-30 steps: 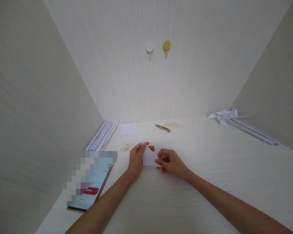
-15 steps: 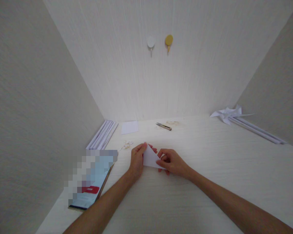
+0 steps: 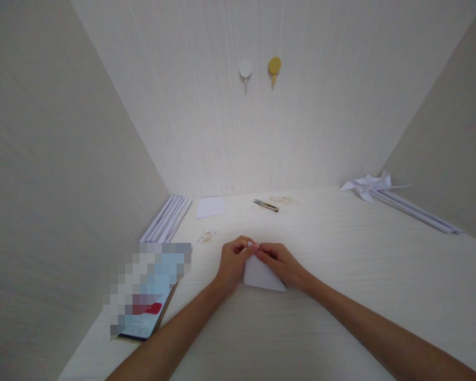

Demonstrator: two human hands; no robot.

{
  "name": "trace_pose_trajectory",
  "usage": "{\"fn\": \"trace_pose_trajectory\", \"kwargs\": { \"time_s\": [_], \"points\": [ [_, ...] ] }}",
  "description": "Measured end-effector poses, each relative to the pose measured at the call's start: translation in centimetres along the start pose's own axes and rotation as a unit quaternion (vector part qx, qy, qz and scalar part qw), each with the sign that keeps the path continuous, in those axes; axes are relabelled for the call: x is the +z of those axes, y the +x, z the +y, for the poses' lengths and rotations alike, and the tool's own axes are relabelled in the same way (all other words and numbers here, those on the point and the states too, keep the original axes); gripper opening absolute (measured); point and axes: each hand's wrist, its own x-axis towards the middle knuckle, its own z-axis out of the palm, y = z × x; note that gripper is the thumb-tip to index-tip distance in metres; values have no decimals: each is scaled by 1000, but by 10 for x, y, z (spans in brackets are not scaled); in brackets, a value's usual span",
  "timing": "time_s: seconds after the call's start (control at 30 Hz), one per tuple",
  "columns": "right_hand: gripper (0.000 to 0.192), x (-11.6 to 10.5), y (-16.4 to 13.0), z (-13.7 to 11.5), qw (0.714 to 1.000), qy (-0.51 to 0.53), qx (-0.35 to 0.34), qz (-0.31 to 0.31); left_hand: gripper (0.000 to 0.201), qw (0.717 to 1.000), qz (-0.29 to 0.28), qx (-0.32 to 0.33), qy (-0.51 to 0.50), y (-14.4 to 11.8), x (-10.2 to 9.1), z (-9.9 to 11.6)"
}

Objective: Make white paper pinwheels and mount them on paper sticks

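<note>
A folded piece of white paper, roughly triangular, is between my two hands just above the white table. My left hand is closed on its upper left part, thumb near the top corner. Fingers of my right hand pinch the same paper along its upper right edge. The fingertips of both hands meet at the top of the paper, and they partly hide that corner.
Small snips lie at the back beside tan scraps. Further left are a white paper square, several rolled paper sticks, more scraps and a partly blurred phone. A paper pinwheel lies at right.
My right hand has moved from the paper's lower right corner up to its top, beside my left thumb. The paper has shifted slightly right and toward me.
</note>
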Motion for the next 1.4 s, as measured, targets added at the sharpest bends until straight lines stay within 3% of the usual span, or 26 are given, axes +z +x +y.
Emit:
{"fn": "trace_pose_trajectory", "kwargs": {
  "time_s": [0.1, 0.27, 0.4, 0.5, 0.6, 0.67, 0.77, 1.07, 1.23, 1.4],
  "points": [
    [31, -1, -1, -2, 1000, -1, 7, 8, 20, 1000, 12, -14, 22, 0, 0, -3],
    [32, -2, -4, -5, 999, -4, 40, -3, 30, 989, 147, 23, -9, 9, -10, -1],
    [32, -2, -5, -6, 998, -1, 61, 2, 32, 980, 191, 52, -17, 11, -14, 3],
    [33, -2, -4, -4, 997, -17, 64, 35, 29, 981, 188, 50, -28, 9, -12, 3],
    [34, -2, -4, -3, 996, -32, 60, 63, 24, 988, 144, 0, -56, 6, -10, 2],
    [35, -2, -3, -2, 996, -34, 54, 67, 23, 992, 113, -35, -38, 4, -9, 0],
    [35, -1, -3, -2, 996, -36, 52, 59, 23, 994, 101, -39, -3, 2, -7, 0],
    [29, -2, -3, -1, 996, -81, 20, 12, 44, 992, 117, -33, -18, 5, -8, 4],
    [28, -2, -4, -2, 994, -102, 16, 22, 25, 980, 191, 54, 13, 14, -20, 1],
    [34, 0, -5, -5, 991, -109, 60, 55, 25, 973, 220, 77, 0, 16, -27, 2]
  ]
}}
